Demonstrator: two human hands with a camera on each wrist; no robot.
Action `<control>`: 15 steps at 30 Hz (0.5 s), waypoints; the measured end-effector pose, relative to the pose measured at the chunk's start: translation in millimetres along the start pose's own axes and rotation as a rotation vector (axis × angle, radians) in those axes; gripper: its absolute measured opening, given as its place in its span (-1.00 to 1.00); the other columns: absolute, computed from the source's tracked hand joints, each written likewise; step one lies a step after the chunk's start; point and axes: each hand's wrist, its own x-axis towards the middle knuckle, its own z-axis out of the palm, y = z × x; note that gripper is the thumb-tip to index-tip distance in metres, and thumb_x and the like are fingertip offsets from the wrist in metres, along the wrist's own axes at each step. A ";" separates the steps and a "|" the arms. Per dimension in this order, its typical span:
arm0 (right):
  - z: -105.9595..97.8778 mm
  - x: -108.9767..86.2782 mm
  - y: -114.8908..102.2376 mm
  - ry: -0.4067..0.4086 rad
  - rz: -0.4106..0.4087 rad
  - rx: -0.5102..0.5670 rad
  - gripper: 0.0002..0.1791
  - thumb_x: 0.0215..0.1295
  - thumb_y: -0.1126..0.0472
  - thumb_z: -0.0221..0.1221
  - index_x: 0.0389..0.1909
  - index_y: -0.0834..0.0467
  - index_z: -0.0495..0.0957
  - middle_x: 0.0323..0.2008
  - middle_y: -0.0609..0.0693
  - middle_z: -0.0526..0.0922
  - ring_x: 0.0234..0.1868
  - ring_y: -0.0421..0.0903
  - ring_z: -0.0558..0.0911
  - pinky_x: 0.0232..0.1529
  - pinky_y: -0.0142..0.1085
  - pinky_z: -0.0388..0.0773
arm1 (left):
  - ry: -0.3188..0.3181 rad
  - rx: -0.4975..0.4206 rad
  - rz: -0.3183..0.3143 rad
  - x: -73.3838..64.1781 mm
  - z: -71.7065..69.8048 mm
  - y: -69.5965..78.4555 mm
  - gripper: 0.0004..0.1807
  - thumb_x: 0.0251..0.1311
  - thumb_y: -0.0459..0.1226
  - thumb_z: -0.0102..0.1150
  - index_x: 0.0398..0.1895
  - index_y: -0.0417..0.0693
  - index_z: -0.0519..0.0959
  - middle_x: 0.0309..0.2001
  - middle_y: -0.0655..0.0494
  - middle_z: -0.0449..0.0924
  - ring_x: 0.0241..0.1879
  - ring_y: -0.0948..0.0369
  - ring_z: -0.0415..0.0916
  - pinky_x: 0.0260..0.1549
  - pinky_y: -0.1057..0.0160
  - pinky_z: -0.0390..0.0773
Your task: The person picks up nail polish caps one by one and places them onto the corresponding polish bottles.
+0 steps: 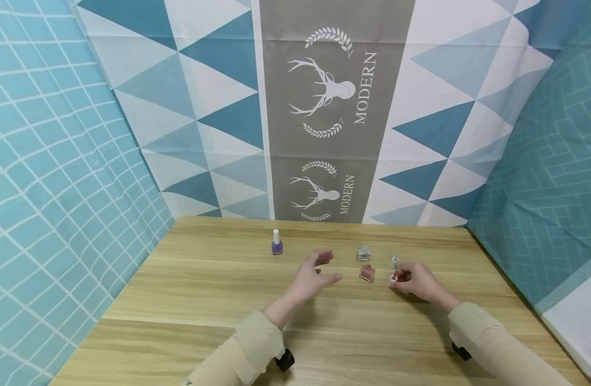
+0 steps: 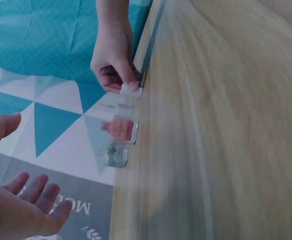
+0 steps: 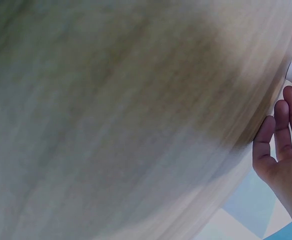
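Note:
My right hand (image 1: 418,281) pinches a white nail polish cap (image 1: 393,279) between thumb and fingers, low over the table; the left wrist view also shows this cap (image 2: 131,90). A second white cap (image 1: 395,261) stands just behind it, and a thin brush appears to stick out of it in the left wrist view. To the left are an uncapped pink nail polish bottle (image 1: 367,272) and an uncapped clear nail polish bottle (image 1: 363,253). My left hand (image 1: 312,276) hovers left of the bottles, fingers extended and thumb apart, holding nothing.
A capped purple nail polish bottle (image 1: 276,245) stands upright toward the back left of the wooden table (image 1: 204,289). Patterned cloth (image 1: 223,107) hangs behind the table, with blue cloth (image 1: 44,161) along the left side and more on the right.

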 end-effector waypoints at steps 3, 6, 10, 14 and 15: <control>0.4 -0.4 -0.2 0.003 0.008 0.000 -0.85 0.05 0.20 0.38 -0.50 0.09 0.57 -0.48 -0.10 0.58 -0.45 -0.25 0.52 -0.45 -0.41 0.50 | -0.017 0.000 0.024 1.9 11.4 -0.1 -0.29 0.00 -0.22 0.38 0.26 -0.13 0.33 0.20 -0.10 0.42 0.20 0.02 0.34 0.19 -0.06 0.31; 1.1 -0.7 -0.9 0.001 0.012 0.004 -0.86 0.05 0.20 0.37 -0.50 0.08 0.57 -0.48 -0.11 0.58 -0.45 -0.26 0.52 -0.45 -0.41 0.50 | -0.034 -0.002 0.037 4.4 22.2 -0.7 -0.27 -0.01 -0.20 0.39 0.27 -0.11 0.33 0.21 -0.07 0.42 0.21 0.05 0.34 0.20 -0.03 0.31; 1.9 -0.8 -2.2 -0.003 0.007 0.010 -0.86 0.06 0.20 0.37 -0.50 0.08 0.57 -0.48 -0.10 0.58 -0.45 -0.25 0.52 -0.46 -0.41 0.50 | -0.055 0.007 0.045 9.9 33.8 -4.5 -0.25 -0.01 -0.18 0.40 0.29 -0.10 0.32 0.20 -0.01 0.44 0.20 0.09 0.34 0.20 0.01 0.31; 1.4 -0.8 -1.4 -0.002 -0.005 0.010 -0.85 0.07 0.18 0.37 -0.48 0.10 0.57 -0.47 -0.09 0.59 -0.43 -0.24 0.53 -0.46 -0.40 0.50 | -0.083 0.027 0.033 18.3 44.7 -7.8 -0.24 0.01 -0.19 0.39 0.30 -0.11 0.30 0.20 -0.01 0.43 0.19 0.11 0.35 0.21 0.02 0.31; 1.4 -0.8 -1.0 0.000 -0.007 0.010 -0.84 0.07 0.18 0.37 -0.48 0.10 0.57 -0.47 -0.09 0.59 -0.43 -0.25 0.53 -0.46 -0.41 0.50 | -0.090 0.028 0.032 20.6 47.4 -8.5 -0.24 0.01 -0.21 0.39 0.30 -0.13 0.30 0.21 -0.03 0.42 0.19 0.10 0.35 0.21 0.01 0.31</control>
